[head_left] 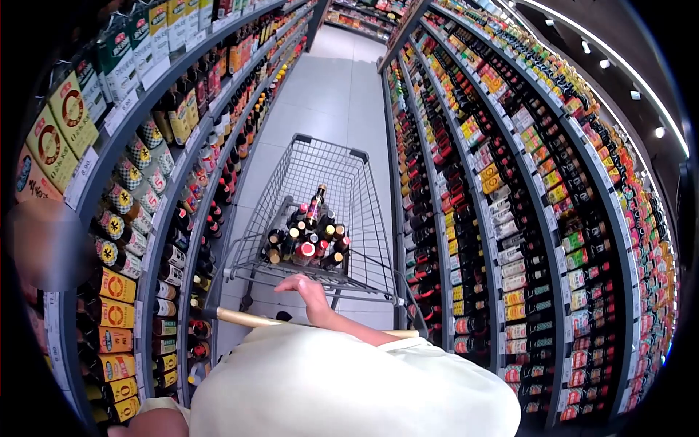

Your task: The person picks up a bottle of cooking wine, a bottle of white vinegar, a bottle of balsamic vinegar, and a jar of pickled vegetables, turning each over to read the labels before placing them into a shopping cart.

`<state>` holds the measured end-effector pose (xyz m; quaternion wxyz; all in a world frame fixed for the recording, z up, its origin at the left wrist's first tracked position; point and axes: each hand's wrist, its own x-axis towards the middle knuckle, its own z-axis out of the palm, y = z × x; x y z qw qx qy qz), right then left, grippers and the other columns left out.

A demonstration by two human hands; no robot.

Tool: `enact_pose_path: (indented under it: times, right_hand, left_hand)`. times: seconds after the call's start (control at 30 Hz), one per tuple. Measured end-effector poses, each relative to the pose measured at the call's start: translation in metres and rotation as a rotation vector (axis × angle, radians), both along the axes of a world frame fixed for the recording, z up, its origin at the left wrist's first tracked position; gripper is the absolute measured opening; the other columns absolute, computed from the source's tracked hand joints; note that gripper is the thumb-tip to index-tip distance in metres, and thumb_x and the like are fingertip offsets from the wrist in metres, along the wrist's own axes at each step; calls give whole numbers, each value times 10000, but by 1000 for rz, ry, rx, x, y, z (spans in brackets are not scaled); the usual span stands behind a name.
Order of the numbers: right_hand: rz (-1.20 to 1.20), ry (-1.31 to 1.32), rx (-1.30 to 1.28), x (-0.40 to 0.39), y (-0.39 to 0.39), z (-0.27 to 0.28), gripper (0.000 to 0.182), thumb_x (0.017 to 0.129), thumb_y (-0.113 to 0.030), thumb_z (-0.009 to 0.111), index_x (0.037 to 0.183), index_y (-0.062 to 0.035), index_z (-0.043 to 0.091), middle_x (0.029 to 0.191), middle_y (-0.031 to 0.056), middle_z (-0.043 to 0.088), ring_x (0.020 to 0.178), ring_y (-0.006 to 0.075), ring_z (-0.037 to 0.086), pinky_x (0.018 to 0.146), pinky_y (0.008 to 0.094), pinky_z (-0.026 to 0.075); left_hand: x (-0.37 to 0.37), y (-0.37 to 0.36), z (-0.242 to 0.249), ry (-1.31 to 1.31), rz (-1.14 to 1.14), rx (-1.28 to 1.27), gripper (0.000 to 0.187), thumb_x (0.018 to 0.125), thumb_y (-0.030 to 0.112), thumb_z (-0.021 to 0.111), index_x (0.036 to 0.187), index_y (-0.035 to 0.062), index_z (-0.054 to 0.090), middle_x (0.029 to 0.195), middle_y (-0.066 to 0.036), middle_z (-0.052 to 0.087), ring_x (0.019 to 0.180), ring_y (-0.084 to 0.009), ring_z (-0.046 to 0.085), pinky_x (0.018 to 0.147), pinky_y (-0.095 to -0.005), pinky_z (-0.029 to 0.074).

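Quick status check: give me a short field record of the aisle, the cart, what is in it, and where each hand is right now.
place: shop aisle, bottle shelves on left and right
cart: wire shopping cart ahead, mid-aisle
cart load: cluster of upright bottles, one taller dark bottle
visible hand: one hand at the cart's near rail; left or right unclear
other hand: not in view
handle: yellow bar below the hand

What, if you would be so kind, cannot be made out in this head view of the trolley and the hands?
- Right hand: its fingers curl over the trolley rail; the grip is unclear.
- Left hand: out of view, perhaps below the frame.
- Bottles in the trolley: labels too small.
- Left edge: a blurred patch hides the shelf.
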<state>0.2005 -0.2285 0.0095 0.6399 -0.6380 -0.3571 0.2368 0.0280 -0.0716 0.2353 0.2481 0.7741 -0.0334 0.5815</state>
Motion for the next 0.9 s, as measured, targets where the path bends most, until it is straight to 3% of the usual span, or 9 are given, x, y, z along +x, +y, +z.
enact_pose_path:
  times: [0.13,0.5,0.9]
  right_hand:
    - [-43,1,76,-2,3,6,545,993,-354,301,942,41,673,943,153,643,924,268,558,886,367,421]
    - [-55,24,83,-1,3,5,474,995,-325,351,921,10,678,916,131,654,931,263,546,888,365,406]
    - [-85,95,23,-10,5,-6,503,986,-346,334,880,-2,686,868,132,608,908,257,547,858,349,400]
  left_hand:
    - [3,0,0,20,-21,8,549,844,537,532,1268,189,551,1326,-7,473,1220,-212,400,1142,-508,100]
    - [14,0,5,41,-118,59,539,849,523,533,1266,183,548,1331,-17,471,1230,-217,397,1142,-504,104]
    - [-5,0,55,-301,-164,366,527,854,506,533,1264,176,544,1337,-29,469,1240,-223,394,1141,-499,109]
